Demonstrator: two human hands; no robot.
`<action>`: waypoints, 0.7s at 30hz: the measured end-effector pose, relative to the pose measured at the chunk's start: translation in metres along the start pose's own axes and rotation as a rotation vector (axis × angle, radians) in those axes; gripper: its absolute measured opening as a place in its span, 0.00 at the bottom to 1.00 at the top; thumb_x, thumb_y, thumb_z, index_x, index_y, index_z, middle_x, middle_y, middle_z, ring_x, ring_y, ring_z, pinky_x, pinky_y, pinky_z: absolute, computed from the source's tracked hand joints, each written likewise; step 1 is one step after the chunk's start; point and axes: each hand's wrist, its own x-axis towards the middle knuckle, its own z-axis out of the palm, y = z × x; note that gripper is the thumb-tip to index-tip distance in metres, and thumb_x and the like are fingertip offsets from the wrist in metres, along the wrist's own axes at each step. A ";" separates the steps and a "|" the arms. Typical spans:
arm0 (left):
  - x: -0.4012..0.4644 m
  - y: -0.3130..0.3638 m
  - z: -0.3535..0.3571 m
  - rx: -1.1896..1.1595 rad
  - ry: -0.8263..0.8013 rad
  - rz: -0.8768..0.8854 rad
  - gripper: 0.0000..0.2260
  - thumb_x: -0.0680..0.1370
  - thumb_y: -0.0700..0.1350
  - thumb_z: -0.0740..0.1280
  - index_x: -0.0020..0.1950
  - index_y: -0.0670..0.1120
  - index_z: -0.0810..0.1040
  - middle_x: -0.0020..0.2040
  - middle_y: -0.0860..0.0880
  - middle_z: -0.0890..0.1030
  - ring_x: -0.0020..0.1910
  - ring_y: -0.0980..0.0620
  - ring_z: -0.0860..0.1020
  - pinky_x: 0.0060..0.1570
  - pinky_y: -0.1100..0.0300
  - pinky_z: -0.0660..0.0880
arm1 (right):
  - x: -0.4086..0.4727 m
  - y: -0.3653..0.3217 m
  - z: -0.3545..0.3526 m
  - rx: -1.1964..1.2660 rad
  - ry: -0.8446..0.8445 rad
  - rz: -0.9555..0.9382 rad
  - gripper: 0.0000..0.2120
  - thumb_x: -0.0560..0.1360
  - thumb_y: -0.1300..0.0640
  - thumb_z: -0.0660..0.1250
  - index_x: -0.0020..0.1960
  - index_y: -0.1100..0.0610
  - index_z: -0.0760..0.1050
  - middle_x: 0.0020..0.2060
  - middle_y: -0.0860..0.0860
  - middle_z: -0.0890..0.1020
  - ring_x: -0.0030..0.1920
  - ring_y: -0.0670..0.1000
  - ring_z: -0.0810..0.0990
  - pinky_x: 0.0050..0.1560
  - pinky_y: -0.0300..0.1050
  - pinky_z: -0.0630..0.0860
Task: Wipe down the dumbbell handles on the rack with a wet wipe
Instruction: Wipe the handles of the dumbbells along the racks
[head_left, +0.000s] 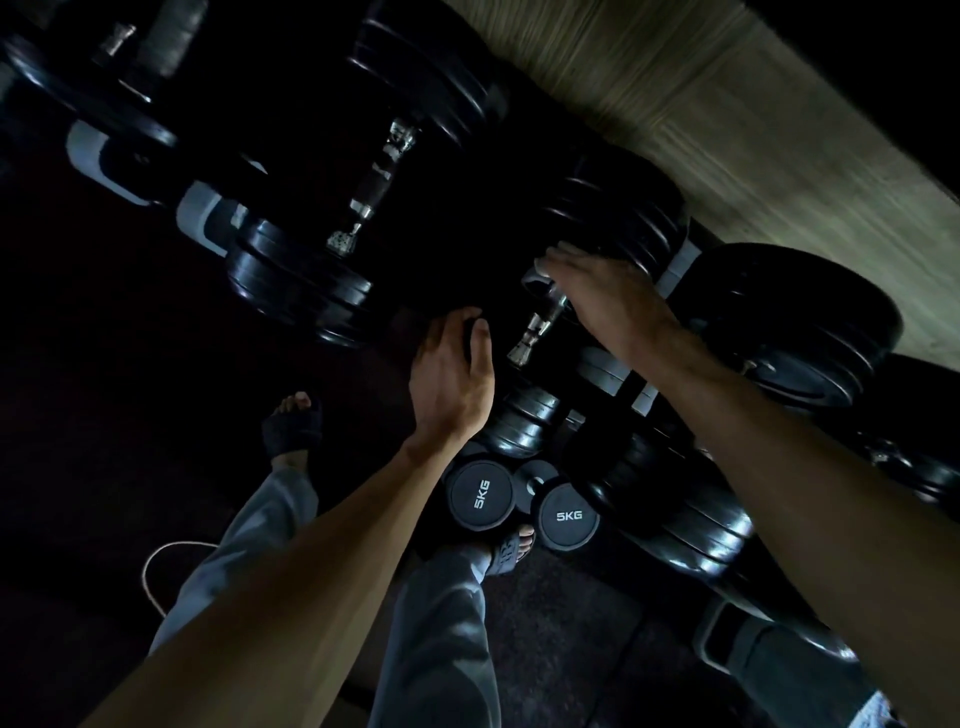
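A dumbbell with a chrome handle lies on the dark rack between black weight heads. My right hand reaches over the far end of that handle. A pale bit of wet wipe shows under its fingertips, pressed against the handle. My left hand curls its fingers and thumb over the dumbbell's near black head, which is barely visible in the dark. To the upper left, a second dumbbell's chrome handle is untouched.
Two 5KG dumbbells stand on end by my sandalled feet. Large black dumbbell heads crowd the rack on the right. A wooden wall runs behind the rack. A pale cord loops on the dark floor at left.
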 end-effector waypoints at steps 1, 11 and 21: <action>0.000 0.000 0.000 0.002 0.002 0.006 0.17 0.84 0.51 0.55 0.67 0.47 0.76 0.64 0.48 0.79 0.62 0.49 0.76 0.59 0.54 0.71 | 0.000 0.000 0.000 -0.038 -0.011 -0.012 0.25 0.77 0.72 0.59 0.72 0.57 0.70 0.73 0.56 0.71 0.76 0.54 0.65 0.69 0.51 0.70; 0.002 -0.004 0.001 0.021 -0.004 0.031 0.31 0.77 0.62 0.45 0.67 0.47 0.76 0.64 0.47 0.79 0.61 0.49 0.76 0.61 0.51 0.73 | -0.010 -0.018 0.004 0.268 0.065 0.077 0.12 0.81 0.52 0.64 0.60 0.56 0.81 0.53 0.52 0.85 0.55 0.53 0.82 0.72 0.46 0.61; 0.001 -0.003 0.001 -0.009 -0.001 0.026 0.29 0.78 0.61 0.47 0.65 0.47 0.77 0.60 0.47 0.80 0.57 0.48 0.78 0.59 0.48 0.75 | -0.005 -0.003 0.021 -0.067 0.084 -0.188 0.07 0.78 0.57 0.68 0.54 0.55 0.83 0.54 0.50 0.85 0.61 0.52 0.80 0.66 0.53 0.67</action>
